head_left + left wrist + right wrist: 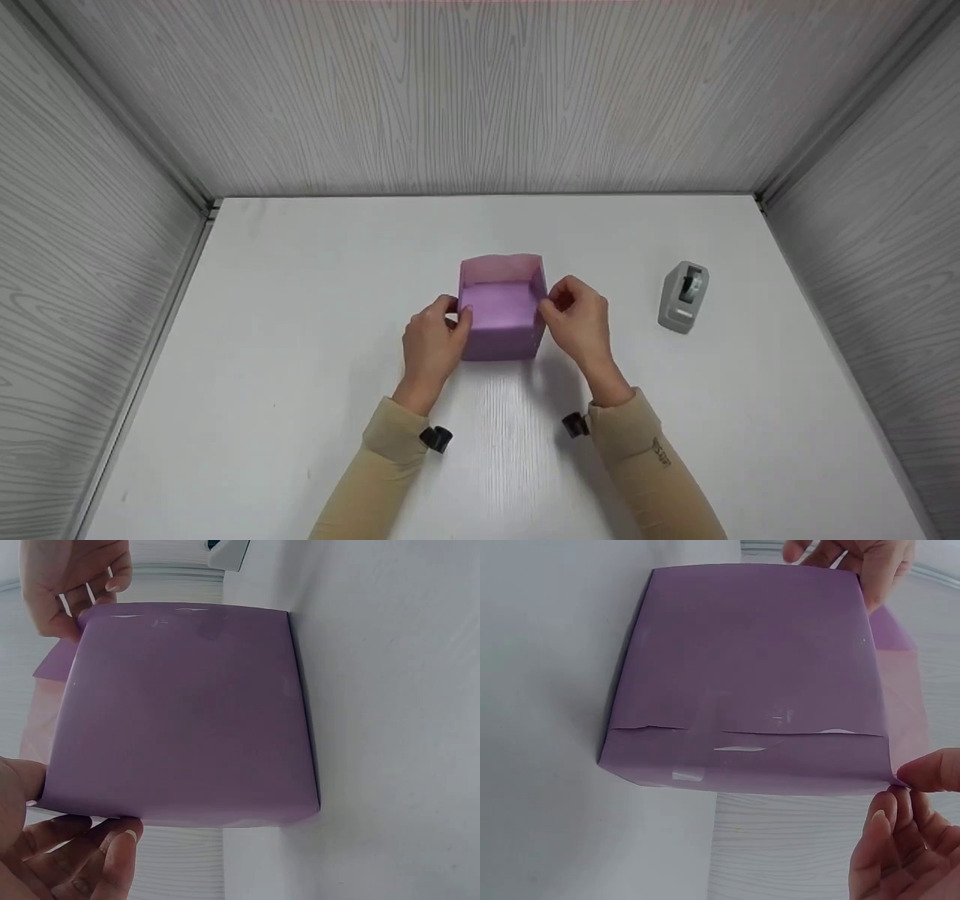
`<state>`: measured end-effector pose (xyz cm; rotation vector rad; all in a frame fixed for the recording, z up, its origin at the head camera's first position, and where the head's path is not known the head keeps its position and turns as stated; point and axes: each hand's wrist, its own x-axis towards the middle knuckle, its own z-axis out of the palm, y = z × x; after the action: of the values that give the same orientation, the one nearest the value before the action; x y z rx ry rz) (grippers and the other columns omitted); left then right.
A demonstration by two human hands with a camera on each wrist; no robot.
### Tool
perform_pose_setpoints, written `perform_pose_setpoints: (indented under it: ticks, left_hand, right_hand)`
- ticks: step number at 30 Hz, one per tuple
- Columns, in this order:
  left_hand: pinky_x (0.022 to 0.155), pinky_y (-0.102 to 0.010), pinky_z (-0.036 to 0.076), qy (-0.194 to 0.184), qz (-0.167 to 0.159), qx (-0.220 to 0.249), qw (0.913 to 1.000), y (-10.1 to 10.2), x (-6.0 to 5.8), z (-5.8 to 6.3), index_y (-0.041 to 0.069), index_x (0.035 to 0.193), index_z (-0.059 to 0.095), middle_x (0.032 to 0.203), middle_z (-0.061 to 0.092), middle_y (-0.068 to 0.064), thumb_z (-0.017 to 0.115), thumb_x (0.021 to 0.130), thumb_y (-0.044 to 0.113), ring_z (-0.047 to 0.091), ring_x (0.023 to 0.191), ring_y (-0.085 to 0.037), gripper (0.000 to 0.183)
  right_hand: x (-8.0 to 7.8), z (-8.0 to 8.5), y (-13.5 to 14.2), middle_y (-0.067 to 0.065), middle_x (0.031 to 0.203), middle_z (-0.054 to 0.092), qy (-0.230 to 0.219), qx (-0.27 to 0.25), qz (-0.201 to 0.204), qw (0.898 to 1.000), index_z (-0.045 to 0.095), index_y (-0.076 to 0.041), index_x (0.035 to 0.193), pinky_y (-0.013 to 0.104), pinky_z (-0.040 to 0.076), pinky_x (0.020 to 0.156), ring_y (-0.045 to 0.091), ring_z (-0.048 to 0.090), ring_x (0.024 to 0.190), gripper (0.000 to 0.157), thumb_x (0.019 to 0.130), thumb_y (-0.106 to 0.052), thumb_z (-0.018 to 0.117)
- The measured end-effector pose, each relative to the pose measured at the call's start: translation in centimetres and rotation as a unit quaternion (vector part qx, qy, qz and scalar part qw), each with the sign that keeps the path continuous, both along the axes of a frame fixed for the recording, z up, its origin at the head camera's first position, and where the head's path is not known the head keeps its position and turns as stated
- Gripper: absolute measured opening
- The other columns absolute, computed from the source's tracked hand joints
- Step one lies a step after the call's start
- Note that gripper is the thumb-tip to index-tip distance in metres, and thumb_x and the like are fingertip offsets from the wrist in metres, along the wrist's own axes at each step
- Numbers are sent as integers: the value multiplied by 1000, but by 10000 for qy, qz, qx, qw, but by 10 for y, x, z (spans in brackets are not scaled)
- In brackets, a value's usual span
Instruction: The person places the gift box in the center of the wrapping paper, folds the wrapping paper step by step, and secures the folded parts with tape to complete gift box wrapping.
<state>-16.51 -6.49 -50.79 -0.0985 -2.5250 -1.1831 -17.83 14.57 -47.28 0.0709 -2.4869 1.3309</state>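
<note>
A purple paper box (pixel 499 343) with an open top stands on the white table, its far inner wall looking pink. My left hand (pixel 433 341) grips its left wall, the thumb at the rim and the fingers against the outside. At the right rim, my right hand (pixel 585 321) pinches the wall's edge between thumb and fingers. The right wrist view shows a slit-like seam across the near face of the box (pixel 750 652), crossed by shiny clear tape (pixel 688 775). In the left wrist view, that face of the box (pixel 180 712) looks smooth, with glossy spots along one edge.
A grey tape dispenser (pixel 682 298) stands to the right of the hands on the white table (pixel 300 300). Wood-grain panels (pixel 480 97) enclose the table at the back and both sides. Small black devices (pixel 436 439) sit at both sleeve cuffs.
</note>
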Motion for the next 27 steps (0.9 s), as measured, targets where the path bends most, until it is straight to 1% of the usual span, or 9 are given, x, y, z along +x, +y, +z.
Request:
perform_pose_setpoints:
  ticks: [7, 12, 16, 22, 25, 27]
  left_hand:
    - [59, -35, 53, -15, -9, -19, 10000, 0, 0, 1, 4, 96, 70, 86, 72, -7, 65, 93, 23, 66, 67, -14, 20]
    - [59, -36, 54, -4, -19, -20, 10000, 0, 1, 1, 3, 96, 70, 88, 73, -9, 66, 93, 22, 68, 68, -16, 20]
    - [59, -37, 54, -38, -6, -35, 10000, 0, 1, 2, 3, 96, 70, 89, 73, -9, 66, 93, 23, 68, 69, -17, 20]
    - [60, -37, 54, -25, -17, -19, 10000, 0, 2, 2, 3, 97, 70, 89, 73, -9, 66, 94, 23, 68, 69, -17, 21]
    - [60, -37, 54, -37, -16, -1, 10000, 0, 1, 2, 3, 98, 70, 90, 73, -9, 66, 94, 23, 68, 69, -17, 21]
    - [60, -37, 54, -58, -15, 8, 10000, 1, 1, 1, 3, 98, 70, 90, 73, -9, 65, 94, 24, 68, 69, -16, 22]
  right_hand:
    - [-11, 11, 1, 4, 69, 56, -125, -177, 44, 9998, 60, -7, 75, 29, 40, 56, 17, 50, 63, 7, 81, -4, 64]
    - [-18, 18, 0, 4, 70, 56, -37, -362, 135, 9992, 61, -5, 76, 27, 40, 58, 16, 50, 64, 8, 82, -5, 65]
    - [-23, 23, -1, 3, 71, 58, 74, -458, 140, 9988, 62, -5, 78, 25, 41, 58, 16, 51, 65, 6, 82, -2, 63]
    - [-26, 26, -1, 4, 72, 60, 123, -543, 212, 9982, 64, -4, 80, 24, 44, 57, 16, 54, 65, 6, 85, -1, 63]
    - [-26, 25, 0, 5, 74, 61, 77, -544, 308, 9980, 65, -3, 83, 24, 47, 58, 16, 56, 67, 6, 88, -6, 67]
    - [-23, 24, 1, 5, 76, 61, 54, -523, 363, 9980, 65, -3, 88, 25, 47, 59, 17, 56, 69, 9, 90, -11, 69]
